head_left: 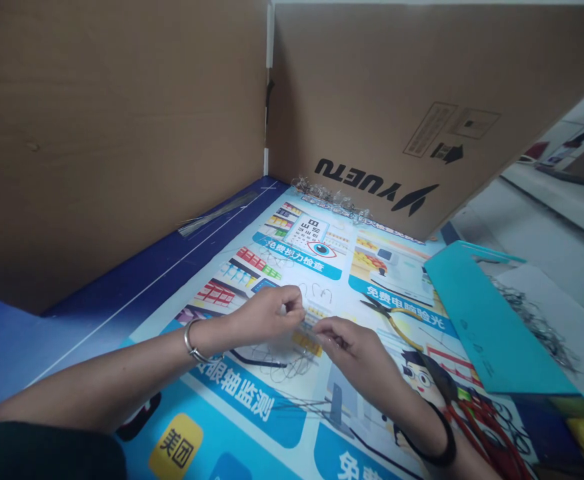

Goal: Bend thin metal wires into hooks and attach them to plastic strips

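My left hand (275, 312), with a metal bracelet at the wrist, is closed in a pinch above the printed poster (299, 433). Close by on its right, my right hand (346, 339) is pinched too, a dark band around its wrist. A thin wire seems to run between the two sets of fingertips, blurred and hard to make out. Under the hands lies a loose tangle of thin wire (295, 368). Small bent wire pieces (322, 293) rest just beyond them. Yellow-handled pliers (398, 325) lie open to the right of my right hand.
A teal box (465, 320) at right holds a heap of wire pieces (537, 320). Red-handled tools (489, 430) lie near the right forearm. Straight wires (217, 215) lie far left. Cardboard walls (372, 87) stand behind, with wire scraps (332, 197) along their foot.
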`<state>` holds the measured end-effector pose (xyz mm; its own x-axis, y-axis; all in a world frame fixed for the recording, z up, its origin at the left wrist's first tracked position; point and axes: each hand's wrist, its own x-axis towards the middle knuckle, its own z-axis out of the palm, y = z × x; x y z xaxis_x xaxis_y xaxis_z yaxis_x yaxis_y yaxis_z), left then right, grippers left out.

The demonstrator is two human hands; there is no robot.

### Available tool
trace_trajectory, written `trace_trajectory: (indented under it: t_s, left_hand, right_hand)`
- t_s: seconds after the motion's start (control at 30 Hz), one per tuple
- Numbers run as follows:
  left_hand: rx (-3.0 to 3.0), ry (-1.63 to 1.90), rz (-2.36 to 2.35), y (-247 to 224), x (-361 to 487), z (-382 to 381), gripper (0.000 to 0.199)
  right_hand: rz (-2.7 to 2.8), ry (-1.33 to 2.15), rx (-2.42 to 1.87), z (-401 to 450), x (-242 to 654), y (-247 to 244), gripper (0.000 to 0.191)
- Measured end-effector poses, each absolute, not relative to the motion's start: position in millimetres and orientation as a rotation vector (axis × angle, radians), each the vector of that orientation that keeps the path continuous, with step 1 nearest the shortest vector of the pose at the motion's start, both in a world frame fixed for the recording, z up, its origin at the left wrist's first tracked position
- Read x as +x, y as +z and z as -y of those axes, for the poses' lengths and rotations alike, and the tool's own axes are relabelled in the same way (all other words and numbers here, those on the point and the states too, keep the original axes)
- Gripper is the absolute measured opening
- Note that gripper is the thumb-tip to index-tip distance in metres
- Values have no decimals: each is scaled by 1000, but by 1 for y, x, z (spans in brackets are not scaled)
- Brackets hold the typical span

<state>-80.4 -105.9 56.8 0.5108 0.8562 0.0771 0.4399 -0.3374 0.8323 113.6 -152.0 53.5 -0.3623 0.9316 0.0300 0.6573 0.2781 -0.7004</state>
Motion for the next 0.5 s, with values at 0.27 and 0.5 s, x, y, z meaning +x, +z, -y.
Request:
trace_trajectory:
  t_s: [0.27,0.5]
  left_hand:
    - [1838,641,-1041,56,-78,110,15]
    - [1508,549,-906,53,-78,108,23]
  right_hand:
    - [2135,793,-1473,155,103,54,16]
    - [2169,766,-1545,153,101,45,18]
